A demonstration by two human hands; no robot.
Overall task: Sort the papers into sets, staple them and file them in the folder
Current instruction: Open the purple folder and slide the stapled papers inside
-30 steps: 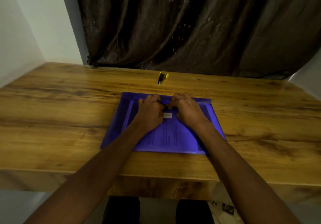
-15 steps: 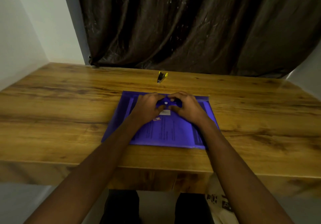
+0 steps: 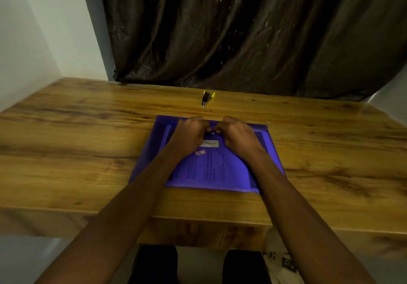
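Table [image 3: 88, 129]: wood, stapler [image 3: 207, 98] at far edge, idle. Folder [image 3: 209, 173] flat at centre, papers [image 3: 211, 169] inside. Left hand [image 3: 189, 136], right hand [image 3: 237, 136] curled, pinching flap clasp [image 3: 211, 132]. Likely closing: line up snap halves, press straight down, keep folder flat.

folder [image 3: 222, 173]: translucent purple-blue; rows of dark print on the papers [image 3: 207, 169] show through
labels on folder: one white with grey lettering, one small white with red border
stapler [image 3: 207, 98]: black with yellow ends, beyond the folder
table [image 3: 77, 134]: warm brown wood grain, darker streaks
curtain [image 3: 242, 30]: dark brown, pale speckles
wall [image 3: 44, 30]: white
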